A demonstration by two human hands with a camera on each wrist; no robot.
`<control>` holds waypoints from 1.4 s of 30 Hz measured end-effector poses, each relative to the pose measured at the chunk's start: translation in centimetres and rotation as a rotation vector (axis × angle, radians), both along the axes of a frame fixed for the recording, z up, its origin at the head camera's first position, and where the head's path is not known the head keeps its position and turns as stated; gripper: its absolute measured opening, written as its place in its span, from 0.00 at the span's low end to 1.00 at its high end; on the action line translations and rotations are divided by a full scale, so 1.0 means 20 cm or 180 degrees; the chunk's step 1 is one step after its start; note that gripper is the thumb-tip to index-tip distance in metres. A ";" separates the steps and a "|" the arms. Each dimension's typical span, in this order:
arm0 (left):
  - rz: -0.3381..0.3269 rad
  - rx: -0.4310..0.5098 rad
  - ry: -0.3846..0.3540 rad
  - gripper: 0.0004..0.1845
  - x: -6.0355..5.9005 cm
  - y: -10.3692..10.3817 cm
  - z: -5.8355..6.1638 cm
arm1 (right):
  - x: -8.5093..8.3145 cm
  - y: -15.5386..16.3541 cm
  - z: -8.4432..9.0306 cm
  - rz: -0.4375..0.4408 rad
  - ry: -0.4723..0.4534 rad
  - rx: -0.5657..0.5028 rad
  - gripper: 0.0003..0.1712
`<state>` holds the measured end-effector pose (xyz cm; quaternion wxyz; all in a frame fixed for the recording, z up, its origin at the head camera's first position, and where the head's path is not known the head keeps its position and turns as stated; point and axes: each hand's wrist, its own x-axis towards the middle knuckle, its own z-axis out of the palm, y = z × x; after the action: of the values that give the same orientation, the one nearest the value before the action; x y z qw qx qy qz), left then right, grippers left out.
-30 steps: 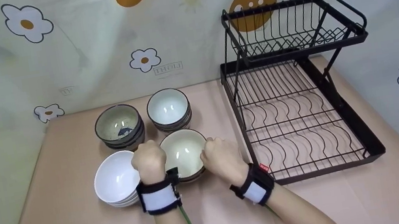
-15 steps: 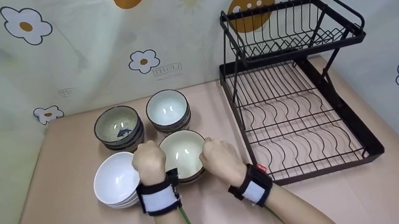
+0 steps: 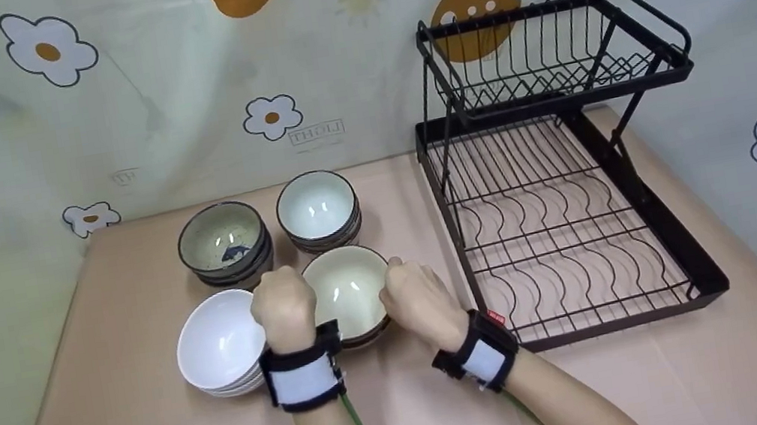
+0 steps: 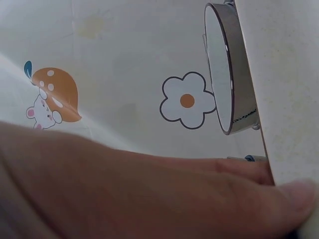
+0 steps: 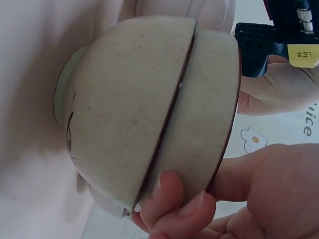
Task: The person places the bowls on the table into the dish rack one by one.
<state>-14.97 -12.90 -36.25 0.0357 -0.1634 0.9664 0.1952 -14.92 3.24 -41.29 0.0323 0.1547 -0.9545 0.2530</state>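
Observation:
Two nested cream bowls with brown rims stand in the head view, the upper cream bowl (image 3: 349, 289) between my hands. My left hand (image 3: 285, 307) grips its left edge; in the left wrist view the thumb of the left hand (image 4: 164, 184) lies over the rim. On the opposite side, my right hand (image 3: 423, 304) holds the right edge. The right wrist view shows the right hand (image 5: 269, 189) with fingers curled against the upper bowl (image 5: 212, 94), which sits inside the lower cream bowl (image 5: 129, 94). The left fingertips are hidden in the head view.
White bowls (image 3: 220, 340) stand stacked left of my left hand. Behind are a stack of grey-green bowls (image 3: 219, 238) and dark-rimmed pale bowls (image 3: 318, 207). A black two-tier dish rack (image 3: 617, 327) stands at the right, close to my right hand. A patterned sheet (image 3: 165, 109) hangs behind.
Both hands stay at the cream bowl's edges with no visible change in grip. The head view has shifted very slightly.

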 end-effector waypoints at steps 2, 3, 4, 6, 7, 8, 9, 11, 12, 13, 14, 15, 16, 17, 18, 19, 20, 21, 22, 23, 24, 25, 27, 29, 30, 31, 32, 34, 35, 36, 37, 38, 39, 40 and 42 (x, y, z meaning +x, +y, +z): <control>-0.0004 -0.0002 0.0036 0.16 0.00 0.00 0.01 | 0.00 0.00 0.01 0.0010 0.0044 -0.0027 0.04; -0.0012 -0.0002 0.0063 0.16 0.00 0.01 0.01 | 0.01 0.01 0.01 0.0018 0.0081 -0.0039 0.03; -0.0021 0.0000 0.0088 0.16 0.01 0.01 0.01 | 0.01 0.01 0.02 0.0020 0.0113 -0.0052 0.03; -0.0049 0.0000 0.0139 0.16 0.01 0.01 0.02 | 0.01 0.02 0.03 0.0031 0.0189 -0.0052 0.03; -0.0068 0.0002 0.0164 0.15 0.01 0.01 0.02 | 0.01 0.02 0.03 0.0038 0.0227 -0.0050 0.03; -0.0089 0.0001 0.0185 0.15 0.01 0.01 0.02 | 0.01 0.03 0.03 0.0046 0.0260 -0.0056 0.03; -0.0111 -0.0005 0.0209 0.15 0.01 0.01 0.03 | 0.00 0.03 0.04 0.0053 0.0271 -0.0068 0.03; -0.0165 -0.0021 0.0242 0.15 0.02 0.01 0.03 | 0.00 0.04 0.05 0.0063 0.0291 -0.0114 0.02; -0.0191 -0.0026 0.0260 0.14 0.02 0.01 0.03 | 0.00 0.05 0.05 0.0069 0.0315 -0.0138 0.02; -0.0219 -0.0031 0.0289 0.13 0.02 0.01 0.03 | -0.01 0.05 0.06 0.0066 0.0351 -0.0159 0.02; -0.0248 -0.0033 0.0308 0.13 0.02 0.01 0.03 | -0.01 0.06 0.06 0.0060 0.0381 -0.0172 0.02; -0.0279 -0.0041 0.0325 0.13 0.02 0.02 0.04 | -0.01 0.06 0.06 0.0049 0.0408 -0.0195 0.03; -0.0304 -0.0046 0.0339 0.12 0.02 0.02 0.04 | -0.01 0.07 0.07 0.0040 0.0448 -0.0221 0.03; -0.0322 -0.0047 0.0355 0.12 0.02 0.02 0.04 | -0.01 0.08 0.07 0.0036 0.0477 -0.0241 0.03; -0.0339 -0.0051 0.0383 0.12 0.02 0.02 0.04 | -0.01 0.08 0.07 0.0031 0.0524 -0.0255 0.03; -0.0353 -0.0052 0.0396 0.11 0.02 0.02 0.04 | -0.02 0.09 0.08 0.0028 0.0566 -0.0273 0.03; -0.0363 -0.0049 0.0406 0.11 0.02 0.02 0.04 | -0.02 0.09 0.08 0.0028 0.0597 -0.0304 0.04; -0.0372 -0.0051 0.0426 0.11 0.02 0.03 0.04 | -0.02 0.10 0.08 0.0029 0.0639 -0.0338 0.04; -0.0378 -0.0041 0.0447 0.11 0.03 0.03 0.05 | -0.02 0.10 0.08 0.0033 0.0667 -0.0372 0.05; -0.0389 -0.0032 0.0469 0.11 0.03 0.03 0.05 | -0.02 0.10 0.09 0.0028 0.0674 -0.0395 0.05; -0.0399 -0.0021 0.0491 0.11 0.03 0.03 0.05 | -0.02 0.11 0.09 0.0024 0.0676 -0.0430 0.05; -0.0413 -0.0014 0.0513 0.10 0.03 0.03 0.05 | -0.02 0.11 0.09 0.0004 0.0677 -0.0443 0.05; -0.0441 -0.0005 0.0558 0.10 0.03 0.04 0.06 | -0.02 0.12 0.11 -0.0049 0.0620 -0.0466 0.05; -0.0465 0.0005 0.0579 0.10 0.03 0.05 0.06 | -0.02 0.13 0.13 -0.0125 0.0518 -0.0482 0.04; -0.0477 0.0011 0.0577 0.10 0.03 0.05 0.06 | -0.02 0.13 0.13 -0.0163 0.0511 -0.0480 0.04; -0.0487 0.0019 0.0562 0.10 0.03 0.06 0.07 | -0.03 0.14 0.14 -0.0192 0.0519 -0.0469 0.03; -0.0498 0.0029 0.0557 0.10 0.03 0.06 0.07 | -0.03 0.15 0.15 -0.0202 0.0525 -0.0486 0.03; -0.0507 0.0070 0.0537 0.10 0.02 0.08 0.07 | -0.03 0.16 0.15 -0.0217 0.0562 -0.0511 0.03; -0.0514 0.0088 0.0534 0.10 0.02 0.08 0.07 | -0.03 0.17 0.16 -0.0214 0.0604 -0.0513 0.04; -0.0516 0.0123 0.0524 0.10 0.01 0.09 0.07 | -0.04 0.18 0.16 -0.0200 0.0643 -0.0524 0.04; -0.0520 0.0158 0.0526 0.09 0.01 0.09 0.06 | -0.04 0.18 0.16 -0.0185 0.0666 -0.0534 0.04; -0.0522 0.0195 0.0535 0.08 0.00 0.10 0.06 | -0.04 0.19 0.16 -0.0179 0.0675 -0.0546 0.04; -0.0525 0.0227 0.0548 0.07 0.00 0.10 0.06 | -0.05 0.20 0.17 -0.0180 0.0681 -0.0555 0.04; -0.0533 0.0254 0.0561 0.07 -0.01 0.10 0.06 | -0.05 0.20 0.17 -0.0176 0.0693 -0.0562 0.04; -0.0554 0.0301 0.0568 0.07 -0.01 0.11 0.05 | -0.06 0.21 0.18 -0.0173 0.0699 -0.0569 0.04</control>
<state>-15.22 -10.75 -35.25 -0.0259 -0.0590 0.9660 0.2505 -16.03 7.54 -37.76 0.1571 0.1520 -0.9227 0.3175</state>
